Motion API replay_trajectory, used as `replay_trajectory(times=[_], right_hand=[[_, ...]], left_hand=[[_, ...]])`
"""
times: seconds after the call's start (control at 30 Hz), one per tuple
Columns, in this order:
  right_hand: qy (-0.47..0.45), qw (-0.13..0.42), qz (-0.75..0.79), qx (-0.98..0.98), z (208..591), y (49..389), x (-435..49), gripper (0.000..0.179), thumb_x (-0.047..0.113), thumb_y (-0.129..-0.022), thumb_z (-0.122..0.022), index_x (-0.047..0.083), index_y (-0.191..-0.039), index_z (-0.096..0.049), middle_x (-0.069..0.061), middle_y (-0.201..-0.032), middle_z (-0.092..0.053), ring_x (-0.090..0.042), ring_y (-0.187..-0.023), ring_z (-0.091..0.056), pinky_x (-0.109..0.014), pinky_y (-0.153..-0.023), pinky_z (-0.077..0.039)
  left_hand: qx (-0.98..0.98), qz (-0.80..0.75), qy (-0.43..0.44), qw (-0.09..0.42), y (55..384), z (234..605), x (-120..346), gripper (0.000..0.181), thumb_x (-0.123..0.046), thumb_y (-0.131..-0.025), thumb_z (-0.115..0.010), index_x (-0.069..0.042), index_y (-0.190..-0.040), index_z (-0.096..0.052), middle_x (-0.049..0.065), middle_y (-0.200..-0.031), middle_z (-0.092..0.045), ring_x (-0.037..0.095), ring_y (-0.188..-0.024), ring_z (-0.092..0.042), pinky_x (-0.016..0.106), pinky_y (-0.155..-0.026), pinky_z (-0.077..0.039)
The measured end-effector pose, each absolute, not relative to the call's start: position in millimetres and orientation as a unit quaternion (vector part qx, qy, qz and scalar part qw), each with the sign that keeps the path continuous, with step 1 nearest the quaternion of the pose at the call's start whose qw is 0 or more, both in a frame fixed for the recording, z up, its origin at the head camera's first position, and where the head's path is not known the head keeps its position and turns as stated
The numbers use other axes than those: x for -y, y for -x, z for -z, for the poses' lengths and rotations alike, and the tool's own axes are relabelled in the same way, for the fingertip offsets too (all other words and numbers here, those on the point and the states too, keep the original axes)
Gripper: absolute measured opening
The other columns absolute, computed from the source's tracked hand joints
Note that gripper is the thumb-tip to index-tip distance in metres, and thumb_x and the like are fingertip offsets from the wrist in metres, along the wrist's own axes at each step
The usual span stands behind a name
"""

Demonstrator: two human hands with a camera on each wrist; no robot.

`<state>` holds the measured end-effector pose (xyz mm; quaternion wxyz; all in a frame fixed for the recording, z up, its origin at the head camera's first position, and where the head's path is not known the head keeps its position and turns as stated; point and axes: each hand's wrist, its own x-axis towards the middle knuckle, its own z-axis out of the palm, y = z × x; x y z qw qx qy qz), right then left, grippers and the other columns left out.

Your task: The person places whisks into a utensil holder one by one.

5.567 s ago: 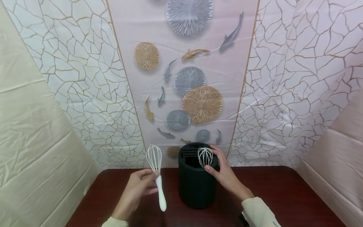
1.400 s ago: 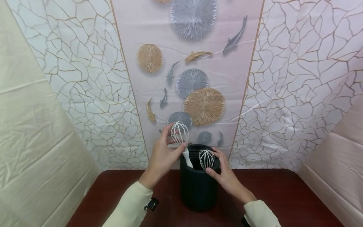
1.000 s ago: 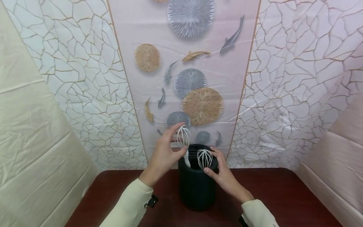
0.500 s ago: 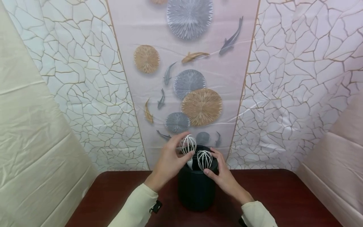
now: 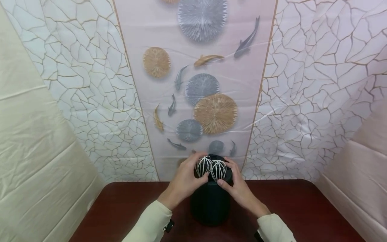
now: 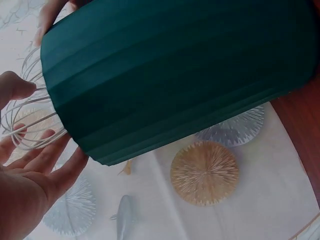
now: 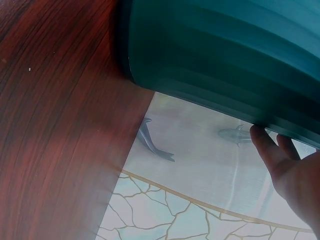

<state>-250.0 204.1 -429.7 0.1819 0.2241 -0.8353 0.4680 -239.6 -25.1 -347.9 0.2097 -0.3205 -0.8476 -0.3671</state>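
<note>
A dark green ribbed utensil holder (image 5: pixel 210 205) stands upright on the table, with slots at the back of its top. Two whisks with white wire heads rise side by side from its opening. My left hand (image 5: pixel 185 178) holds the left whisk (image 5: pixel 204 165) by its wires, thumb in front and fingers behind. In the left wrist view, those fingers also lie close to the holder's rim. My right hand (image 5: pixel 240 191) grips the holder at its right rim, thumb at the front, beside the right whisk (image 5: pixel 218 169). Both handles are hidden inside the holder.
The dark red wooden table (image 5: pixel 127 211) runs beneath both forearms. Behind it hangs a patterned cloth (image 5: pixel 193 67) with fish and round shapes. Pale padded panels (image 5: pixel 39 151) slope in at both sides.
My left hand has brought its whisk from left of the holder, over the rim and down into the opening, handle first. My right hand has stayed at the holder's rim.
</note>
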Motion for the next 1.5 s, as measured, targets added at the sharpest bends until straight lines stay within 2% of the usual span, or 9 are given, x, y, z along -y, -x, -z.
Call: replay_trajectory(times=[0.17, 0.33, 0.53, 0.73, 0.9, 1.1, 1.5], right_hand=[[-0.225, 0.183, -0.47, 0.834, 429.8, 251.9, -203.3, 0.061, 0.03, -0.095, -0.068, 0.022, -0.146, -0.035, 0.002, -0.16, -0.02, -0.029, -0.143, -0.027, -0.06, -0.11, -0.028], [-0.222, 0.182, -0.472, 0.834, 434.1, 252.2, -204.0, 0.06, 0.03, -0.095, -0.068, 0.024, -0.145, -0.035, 0.003, -0.161, -0.02, -0.029, -0.143, -0.026, -0.061, -0.11, -0.027], [-0.219, 0.184, -0.471, 0.835, 436.6, 251.2, -204.6, 0.061, 0.03, -0.094, -0.068, 0.022, -0.145, -0.036, 0.002, -0.161, -0.02, -0.03, -0.143, -0.027, -0.061, -0.11, -0.027], [-0.22, 0.181, -0.465, 0.838, 436.8, 249.8, -204.2, 0.059, 0.03, -0.095, -0.067, 0.023, -0.145, -0.035, 0.001, -0.161, -0.02, -0.03, -0.143, -0.028, -0.062, -0.109, -0.029], [-0.223, 0.178, -0.465, 0.838, 436.6, 249.2, -204.9, 0.059, 0.029, -0.096, -0.066, 0.022, -0.146, -0.034, 0.0, -0.162, -0.018, -0.032, -0.142, -0.028, -0.062, -0.108, -0.031], [-0.22, 0.177, -0.471, 0.836, 433.6, 250.7, -205.2, 0.061, 0.029, -0.096, -0.066, 0.024, -0.147, -0.033, 0.003, -0.162, -0.018, -0.03, -0.144, -0.025, -0.062, -0.109, -0.029], [-0.23, 0.184, -0.471, 0.832, 432.3, 252.9, -204.7, 0.062, 0.026, -0.095, -0.068, 0.023, -0.146, -0.034, 0.001, -0.161, -0.019, -0.029, -0.145, -0.024, -0.062, -0.111, -0.026]], left_hand=[[0.857, 0.361, 0.316, 0.186, 240.8, 355.1, 26.0, 0.059, -0.018, -0.084, -0.076, -0.02, -0.138, -0.051, -0.001, -0.132, -0.059, 0.014, -0.114, -0.06, 0.037, -0.096, -0.05], [0.863, 0.368, 0.312, 0.152, 242.0, 360.0, 27.4, 0.058, -0.022, -0.087, -0.076, -0.019, -0.139, -0.051, 0.0, -0.131, -0.061, 0.014, -0.112, -0.061, 0.037, -0.093, -0.052], [0.862, 0.357, 0.325, 0.155, 242.0, 358.9, 28.6, 0.053, -0.033, -0.091, -0.073, -0.019, -0.139, -0.053, -0.001, -0.133, -0.062, 0.012, -0.12, -0.059, 0.04, -0.1, -0.048], [0.865, 0.347, 0.319, 0.169, 238.2, 357.1, 27.3, 0.05, -0.031, -0.091, -0.073, -0.018, -0.136, -0.056, 0.001, -0.129, -0.064, 0.013, -0.112, -0.062, 0.038, -0.095, -0.051], [0.869, 0.339, 0.316, 0.173, 235.6, 353.0, 22.8, 0.05, -0.027, -0.09, -0.074, -0.017, -0.136, -0.058, 0.002, -0.131, -0.063, 0.015, -0.116, -0.061, 0.037, -0.097, -0.051], [0.873, 0.344, 0.303, 0.168, 235.1, 349.9, 22.0, 0.05, -0.027, -0.09, -0.074, -0.018, -0.136, -0.058, 0.002, -0.129, -0.064, 0.014, -0.112, -0.062, 0.037, -0.093, -0.052], [0.875, 0.344, 0.306, 0.147, 242.3, 346.5, 24.6, 0.048, -0.032, -0.091, -0.071, -0.02, -0.136, -0.057, -0.005, -0.12, -0.068, 0.008, -0.103, -0.064, 0.034, -0.088, -0.053]])
